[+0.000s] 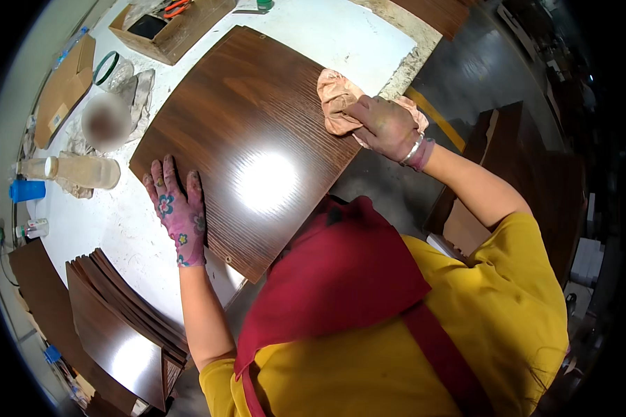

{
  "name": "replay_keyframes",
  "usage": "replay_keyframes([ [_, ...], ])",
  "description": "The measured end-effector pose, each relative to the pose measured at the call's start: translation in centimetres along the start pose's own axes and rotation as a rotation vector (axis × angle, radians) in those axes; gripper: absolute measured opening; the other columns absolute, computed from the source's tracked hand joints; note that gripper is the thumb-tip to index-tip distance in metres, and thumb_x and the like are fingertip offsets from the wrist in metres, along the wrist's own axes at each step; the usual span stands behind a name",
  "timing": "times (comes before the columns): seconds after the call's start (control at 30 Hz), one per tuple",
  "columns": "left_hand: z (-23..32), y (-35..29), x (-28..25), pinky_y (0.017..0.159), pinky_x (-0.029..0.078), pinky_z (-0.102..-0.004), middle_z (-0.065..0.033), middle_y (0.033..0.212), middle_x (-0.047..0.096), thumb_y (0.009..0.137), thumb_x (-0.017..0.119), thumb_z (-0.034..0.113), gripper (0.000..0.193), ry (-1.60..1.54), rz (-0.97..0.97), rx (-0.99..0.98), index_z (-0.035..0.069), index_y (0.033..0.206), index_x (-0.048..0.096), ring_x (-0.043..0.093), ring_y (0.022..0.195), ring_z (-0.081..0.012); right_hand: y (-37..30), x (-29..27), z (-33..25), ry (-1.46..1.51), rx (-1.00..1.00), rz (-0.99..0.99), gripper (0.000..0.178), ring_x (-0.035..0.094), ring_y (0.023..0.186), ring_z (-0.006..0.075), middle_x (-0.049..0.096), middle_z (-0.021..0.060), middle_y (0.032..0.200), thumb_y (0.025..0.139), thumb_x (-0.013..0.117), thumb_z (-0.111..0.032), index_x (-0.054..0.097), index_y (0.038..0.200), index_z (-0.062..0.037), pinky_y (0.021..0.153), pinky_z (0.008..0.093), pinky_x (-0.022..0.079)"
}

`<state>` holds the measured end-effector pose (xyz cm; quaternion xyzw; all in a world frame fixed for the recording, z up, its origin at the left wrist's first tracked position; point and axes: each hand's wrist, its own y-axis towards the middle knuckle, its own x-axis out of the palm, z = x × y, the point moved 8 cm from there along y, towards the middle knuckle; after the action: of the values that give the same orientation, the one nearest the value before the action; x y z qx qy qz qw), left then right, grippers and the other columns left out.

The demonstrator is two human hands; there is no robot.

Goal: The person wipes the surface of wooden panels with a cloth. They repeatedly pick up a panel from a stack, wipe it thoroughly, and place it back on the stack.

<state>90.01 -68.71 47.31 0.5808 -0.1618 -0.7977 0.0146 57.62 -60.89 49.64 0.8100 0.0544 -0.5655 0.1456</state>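
Note:
A dark brown wood-grain panel (257, 118) lies at a slant on the white table, its near edge reaching past the tabletop toward my apron. Gloved in flowered pink, my left hand (177, 205) rests with fingers stretched along the panel's left edge. My right hand (389, 126), in a stained glove, grips a crumpled pinkish cloth (339, 101) at the panel's right edge. Part of the cloth sticks out beyond the fingers on both sides. A bright glare covers the middle of the panel's glossy surface.
Several similar panels (115, 320) stand stacked at the lower left. On the table's left are a clear bottle (94, 172), a blue cup (27, 190) and a glass jar (118, 73). Behind the panel sits a cardboard box (174, 35) with orange-handled tools. More brown boards (494, 160) stand at right.

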Motion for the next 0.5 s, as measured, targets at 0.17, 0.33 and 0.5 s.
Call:
replay_keyframes([
  [0.17, -0.7, -0.2, 0.3, 0.112, 0.029, -0.0459, -0.015, 0.144, 0.043, 0.091, 0.059, 0.031, 0.05, -0.003, 0.024, -0.049, 0.01, 0.136, 0.05, 0.032, 0.136, -0.039, -1.7, 4.7, -7.0, -0.197, 0.001, -0.385, 0.025, 0.065, 0.088, 0.0249, 0.066, 0.0053, 0.1, 0.08, 0.063, -0.029, 0.063, 0.101, -0.0138, 0.078, 0.0422, 0.052],
  [0.33, -0.1, -0.4, -0.3, 0.113, 0.028, -0.0456, -0.0151, 0.143, 0.044, 0.091, 0.059, 0.032, 0.05, -0.012, 0.045, 0.009, 0.009, 0.134, 0.051, 0.033, 0.135, -0.0388, -1.4, -0.9, 3.6, 0.491, 0.649, -0.016, 0.024, 0.063, 0.059, 0.0208, 0.064, 0.0091, 0.073, 0.086, 0.059, -0.015, 0.062, 0.108, -0.0086, 0.051, 0.0327, 0.05],
  [0.5, -1.0, -0.7, 0.3, 0.112, 0.027, -0.0453, -0.0146, 0.14, 0.047, 0.091, 0.058, 0.034, 0.049, -0.075, 0.085, 0.046, 0.008, 0.133, 0.052, 0.035, 0.134, -0.0384, -1.1, 4.3, -7.0, -0.196, 0.124, -0.261, 0.026, 0.067, 0.082, 0.0271, 0.066, 0.0109, 0.091, 0.08, 0.064, -0.022, 0.063, 0.103, -0.0112, 0.073, 0.0396, 0.053],
])
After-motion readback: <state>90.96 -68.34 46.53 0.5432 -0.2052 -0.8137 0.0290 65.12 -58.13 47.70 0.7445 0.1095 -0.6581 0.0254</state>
